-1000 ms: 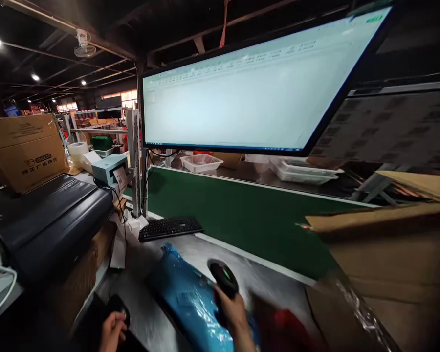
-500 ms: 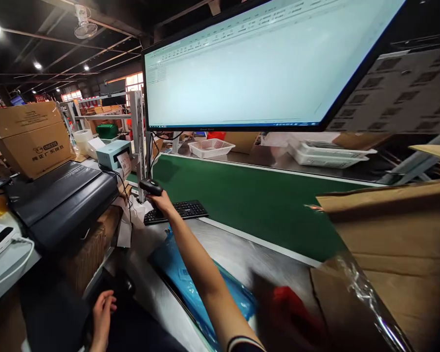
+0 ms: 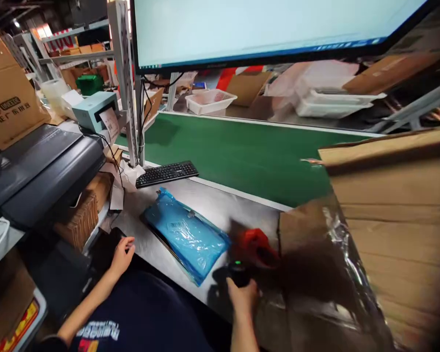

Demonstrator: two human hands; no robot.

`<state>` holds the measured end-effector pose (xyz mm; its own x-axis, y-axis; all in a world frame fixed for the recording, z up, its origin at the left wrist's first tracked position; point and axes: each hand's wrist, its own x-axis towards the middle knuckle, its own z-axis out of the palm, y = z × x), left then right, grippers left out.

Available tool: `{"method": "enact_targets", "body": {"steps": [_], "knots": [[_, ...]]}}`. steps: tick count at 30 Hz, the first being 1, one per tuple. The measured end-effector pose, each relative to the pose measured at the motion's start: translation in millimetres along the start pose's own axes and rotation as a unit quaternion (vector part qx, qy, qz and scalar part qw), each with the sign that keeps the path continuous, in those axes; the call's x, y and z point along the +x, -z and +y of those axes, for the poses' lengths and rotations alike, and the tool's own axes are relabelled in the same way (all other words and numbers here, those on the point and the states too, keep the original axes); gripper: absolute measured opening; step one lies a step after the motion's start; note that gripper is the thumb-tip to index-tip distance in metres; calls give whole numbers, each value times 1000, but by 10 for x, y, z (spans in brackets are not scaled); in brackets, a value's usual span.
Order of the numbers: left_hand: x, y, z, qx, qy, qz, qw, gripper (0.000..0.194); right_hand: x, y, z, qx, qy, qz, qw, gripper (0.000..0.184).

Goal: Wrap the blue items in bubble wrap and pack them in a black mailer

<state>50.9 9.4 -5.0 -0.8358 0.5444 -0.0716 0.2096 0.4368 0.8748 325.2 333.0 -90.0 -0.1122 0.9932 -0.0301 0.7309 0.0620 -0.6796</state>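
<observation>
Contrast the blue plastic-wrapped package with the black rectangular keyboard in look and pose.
The package is blue and glossy with wrinkled plastic, while the keyboard is black with rows of keys. In view, the package slants down rightward, whereas the keyboard slants slightly up rightward. Neither is being held.

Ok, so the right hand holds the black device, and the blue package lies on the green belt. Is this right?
Not quite: the head view shows the blue package lying on the metal table, not on the green belt. The right hand does hold the black device.
</observation>
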Motion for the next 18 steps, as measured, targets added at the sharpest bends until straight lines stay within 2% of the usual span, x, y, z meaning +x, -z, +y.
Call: {"method": "enact_targets", "body": {"steps": [1,3,5,8,11,13,15,16,18], "knots": [[-11,-29,40,9,3,-34,999,31,-85,32,212,-11,-29,2,1000,60],[-51,-106,128,32,8,-104,994,30,-198,75,391,-20,-44,8,999,61],[-113,-198,233,77,-7,-174,982,30,-227,101,344,-29,-32,5,999,64],[-225,-364,370,155,-47,-277,947,31,-205,156,134,-61,-36,9,997,72],[-305,-583,343,177,-55,-368,911,35,-328,221,23,-58,-13,54,997,75],[-337,-742,185,205,-26,-440,874,40,-604,233,63,-26,44,77,996,67],[-367,-855,-63,267,16,-508,819,41,-1074,193,172,8,80,55,995,54],[-384,-874,-205,306,34,-530,790,40,-1375,149,232,13,69,23,997,49],[-415,-822,-486,380,52,-549,742,36,-2053,22,323,-15,-33,-89,995,41]]}}
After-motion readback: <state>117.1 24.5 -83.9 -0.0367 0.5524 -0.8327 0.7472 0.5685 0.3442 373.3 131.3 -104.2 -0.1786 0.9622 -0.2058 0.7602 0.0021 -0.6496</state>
